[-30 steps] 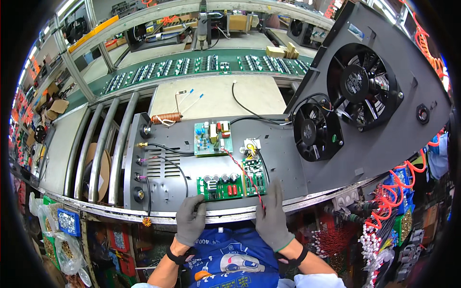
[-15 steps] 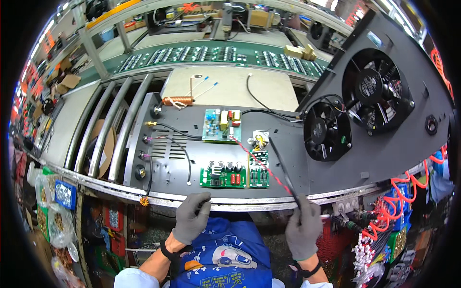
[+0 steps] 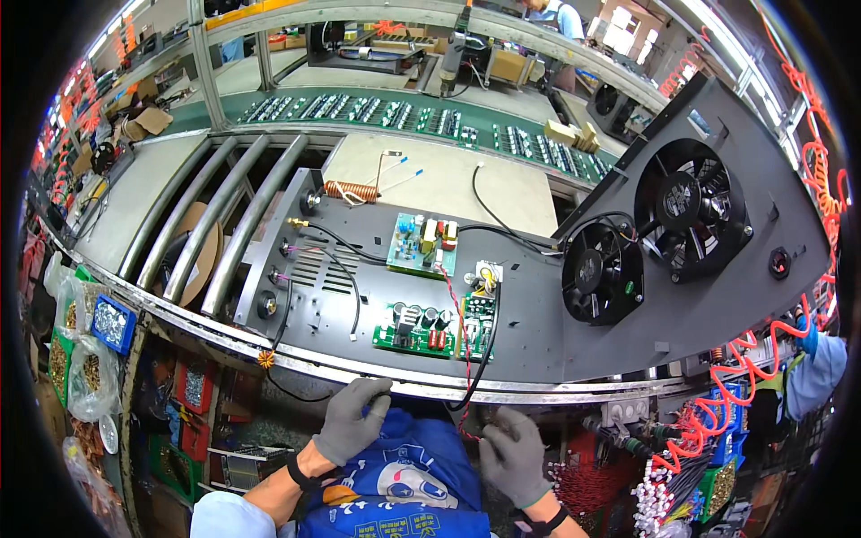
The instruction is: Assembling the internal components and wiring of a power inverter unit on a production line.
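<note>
My left hand, in a grey glove, rests near the bench's front edge, fingers loosely curled with a gap to the thumb and nothing seen between them. My right gloved hand is closed below the edge, around the end of a twisted red-and-black wire. That wire hangs from the upper circuit board over the edge. Beside it a black cable curves down; its end is unclear. The boards sit in a dark metal chassis, along with a lower green board and a narrow one.
Two fans are mounted on the raised panel at right. A copper coil lies behind the chassis. Metal rollers run at left. Coiled red hoses hang at right, near a person's sleeve. Parts bins stand low at left.
My right hand has moved left and down, pulling the twisted wire over the bench edge. The black cable now bends downward beside it. The view has shifted; my left hand stays near the edge.
</note>
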A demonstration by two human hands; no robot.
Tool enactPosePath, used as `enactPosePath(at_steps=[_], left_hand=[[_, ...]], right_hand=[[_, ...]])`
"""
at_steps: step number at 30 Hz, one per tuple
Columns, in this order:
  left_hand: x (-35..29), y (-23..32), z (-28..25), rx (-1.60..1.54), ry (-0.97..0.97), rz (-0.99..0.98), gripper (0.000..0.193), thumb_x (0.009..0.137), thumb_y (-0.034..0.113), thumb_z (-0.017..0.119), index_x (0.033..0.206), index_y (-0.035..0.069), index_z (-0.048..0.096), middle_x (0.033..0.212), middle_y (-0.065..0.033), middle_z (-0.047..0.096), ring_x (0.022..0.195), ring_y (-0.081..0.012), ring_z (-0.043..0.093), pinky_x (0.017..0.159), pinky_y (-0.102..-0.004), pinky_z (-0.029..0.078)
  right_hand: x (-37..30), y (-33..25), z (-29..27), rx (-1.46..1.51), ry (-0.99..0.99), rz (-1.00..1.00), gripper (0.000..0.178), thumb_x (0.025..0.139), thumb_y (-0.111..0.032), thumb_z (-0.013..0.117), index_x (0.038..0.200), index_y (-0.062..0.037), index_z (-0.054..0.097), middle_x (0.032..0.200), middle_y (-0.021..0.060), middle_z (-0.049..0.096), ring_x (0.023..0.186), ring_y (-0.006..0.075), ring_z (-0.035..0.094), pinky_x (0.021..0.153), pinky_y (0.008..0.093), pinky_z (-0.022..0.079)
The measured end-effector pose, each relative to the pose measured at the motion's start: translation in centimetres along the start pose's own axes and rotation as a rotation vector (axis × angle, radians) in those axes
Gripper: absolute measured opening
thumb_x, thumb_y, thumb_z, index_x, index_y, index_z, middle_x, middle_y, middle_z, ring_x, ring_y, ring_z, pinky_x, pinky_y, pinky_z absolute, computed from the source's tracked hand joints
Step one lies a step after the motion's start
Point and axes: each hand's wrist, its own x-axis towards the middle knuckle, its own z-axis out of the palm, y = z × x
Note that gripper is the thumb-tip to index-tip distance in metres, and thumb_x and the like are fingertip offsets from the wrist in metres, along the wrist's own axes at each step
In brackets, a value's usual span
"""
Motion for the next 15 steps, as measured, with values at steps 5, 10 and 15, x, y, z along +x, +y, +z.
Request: enactPosePath(at_steps=[5,10,15], left_hand=[[-1.4,-0.8,-1.3,0.009,0.055,-0.038,0.021,0.085,0.001,0.066,0.106,0.002,0.066,0.092,-0.0152,0.067,0.08,-0.0285,0.067,0.07,-0.034,0.053],[-2.0,-1.8,-1.9,0.005,0.08,-0.075,0.019,0.086,-0.001,0.065,0.105,0.0,0.066,0.091,-0.0101,0.067,0.078,-0.0153,0.064,0.069,-0.027,0.051],[-2.5,-3.0,-3.1,0.009,0.191,-0.171,0.018,0.085,0.001,0.066,0.103,0.002,0.066,0.09,-0.0144,0.067,0.079,-0.0238,0.068,0.069,-0.0319,0.053]], right_hand=[[5.0,2.4,-0.5,0.029,0.274,0.068,0.03,0.076,-0.008,0.07,0.106,-0.0037,0.066,0.11,0.0211,0.063,0.095,0.0371,0.063,0.082,0.0417,0.052],[14.2,6.1,-0.2,0.202,0.223,0.269,0.027,0.084,-0.014,0.063,0.108,-0.0011,0.065,0.101,0.0201,0.065,0.089,0.0337,0.065,0.078,0.0397,0.052],[23.4,8.7,2.0,0.178,0.207,0.263,0.027,0.086,-0.019,0.059,0.105,-0.0004,0.066,0.101,0.0219,0.067,0.091,0.0342,0.066,0.08,0.0399,0.052]])
